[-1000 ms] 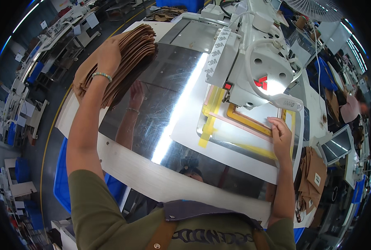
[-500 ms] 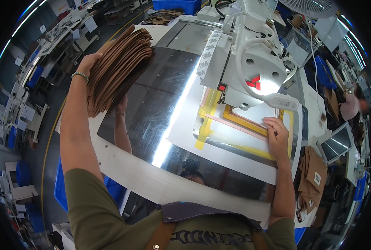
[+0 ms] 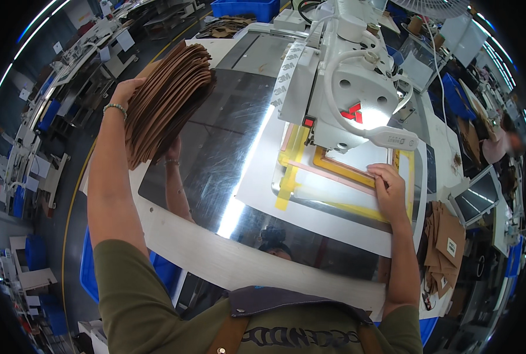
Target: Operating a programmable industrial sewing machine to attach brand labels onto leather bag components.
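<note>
At the far left of the metal worktop stands a thick, fanned stack of brown leather-like pieces (image 3: pixel 171 100). My left hand (image 3: pixel 127 93) grips its left edge, and the fingertips are partly hidden there. My right hand (image 3: pixel 388 187) has bent fingers on the lower right part of a yellow frame (image 3: pixel 348 171), beneath the head of a white sewing machine (image 3: pixel 357 88). The frame lies over a clamp plate edged with yellow tape (image 3: pixel 286 187). White sheeting surrounds this plate.
The shiny metal plate (image 3: pixel 227 130) mirrors my left arm. Brown card pieces (image 3: pixel 443 248) hang at the right beside a dark-screened panel (image 3: pixel 478 194). A blue bin (image 3: pixel 245 8) sits at the back; another blue container (image 3: pixel 89 265) is below the worktop's left edge.
The view has shifted slightly. My right hand has edged a little with the yellow frame, and its fingers are bent more. My left hand stays at the stack.
</note>
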Action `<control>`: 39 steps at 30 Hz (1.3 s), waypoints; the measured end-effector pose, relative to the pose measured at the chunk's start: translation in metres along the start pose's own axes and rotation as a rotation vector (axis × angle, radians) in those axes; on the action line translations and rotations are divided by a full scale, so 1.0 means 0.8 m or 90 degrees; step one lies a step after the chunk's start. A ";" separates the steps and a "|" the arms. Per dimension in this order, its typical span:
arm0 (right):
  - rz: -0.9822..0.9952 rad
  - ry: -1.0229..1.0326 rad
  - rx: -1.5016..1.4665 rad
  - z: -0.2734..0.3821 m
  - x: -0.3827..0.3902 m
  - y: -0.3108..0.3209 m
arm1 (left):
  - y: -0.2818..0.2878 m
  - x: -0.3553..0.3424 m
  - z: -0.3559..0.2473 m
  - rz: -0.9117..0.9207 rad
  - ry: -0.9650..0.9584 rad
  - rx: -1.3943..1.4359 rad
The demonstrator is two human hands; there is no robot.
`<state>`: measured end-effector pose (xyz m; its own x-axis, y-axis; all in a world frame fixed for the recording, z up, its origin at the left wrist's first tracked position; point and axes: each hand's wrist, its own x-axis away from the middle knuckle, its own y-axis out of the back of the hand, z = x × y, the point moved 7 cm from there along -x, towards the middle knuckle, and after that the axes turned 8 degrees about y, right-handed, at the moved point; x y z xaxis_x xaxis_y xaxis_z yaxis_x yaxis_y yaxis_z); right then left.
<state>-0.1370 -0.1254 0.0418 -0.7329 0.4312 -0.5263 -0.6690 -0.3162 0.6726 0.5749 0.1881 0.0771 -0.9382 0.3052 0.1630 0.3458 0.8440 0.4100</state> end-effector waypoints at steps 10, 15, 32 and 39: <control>-0.034 0.022 0.003 0.011 -0.001 0.009 | -0.060 0.158 -0.102 -0.203 -0.521 -0.315; -0.002 0.005 -0.077 0.044 -0.012 0.005 | -0.143 0.366 -0.050 -0.062 -0.803 -0.455; 0.170 0.413 0.285 0.170 -0.053 -0.183 | -0.096 0.462 0.086 0.012 -0.687 -0.538; 0.094 0.447 0.312 0.174 -0.056 -0.178 | -0.052 0.441 0.111 -0.076 -0.637 -0.565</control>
<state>0.0086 0.0178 0.0419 -0.8226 -0.2570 -0.5072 -0.5512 0.1410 0.8224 0.2282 0.3001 0.0379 -0.4366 0.7607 -0.4803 -0.2054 0.4355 0.8765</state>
